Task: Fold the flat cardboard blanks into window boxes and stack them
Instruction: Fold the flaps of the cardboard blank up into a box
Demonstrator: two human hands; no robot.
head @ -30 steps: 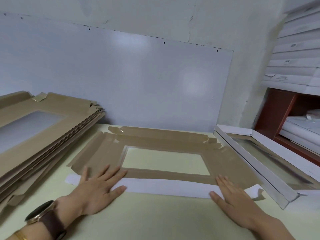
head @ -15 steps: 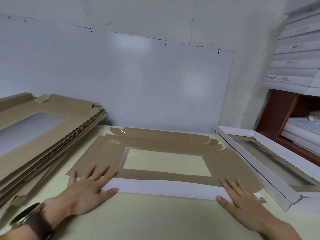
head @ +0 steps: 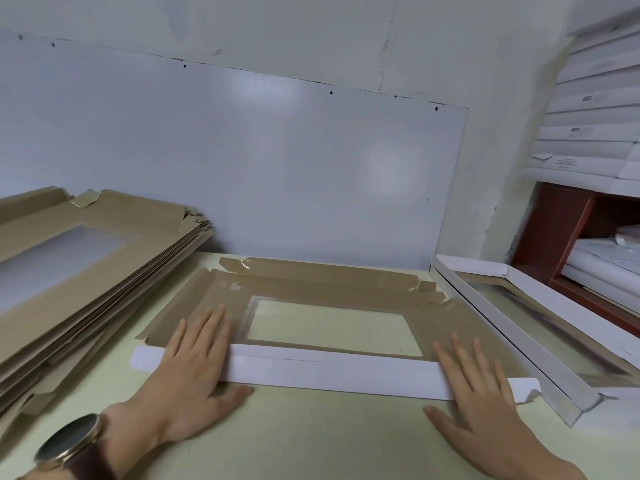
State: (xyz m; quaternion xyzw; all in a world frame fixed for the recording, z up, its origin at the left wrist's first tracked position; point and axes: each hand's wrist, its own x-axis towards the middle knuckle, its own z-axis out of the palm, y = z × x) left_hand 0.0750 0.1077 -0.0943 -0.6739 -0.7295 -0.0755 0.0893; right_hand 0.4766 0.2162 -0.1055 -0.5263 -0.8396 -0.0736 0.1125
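A flat brown cardboard blank (head: 329,285) with a clear window (head: 332,327) lies on the pale table (head: 311,438) in front of me. Its near flap (head: 329,370) is folded over and shows its white side. My left hand (head: 194,372) lies flat, fingers spread, on the left end of that flap. On the flap's right end my right hand (head: 481,400) presses flat in the same way. Neither hand grips anything. A folded white window box (head: 540,327) stands at the right.
A tall stack of flat brown blanks (head: 86,271) leans at the left. A whiteboard (head: 242,168) stands against the wall behind the table. Shelves with white boxes (head: 595,133) and a red-brown cabinet (head: 568,237) fill the right side.
Both hands slid forward over the white flap and now press it down further onto the brown blank. The flap lies flatter and covers more of the near edge.
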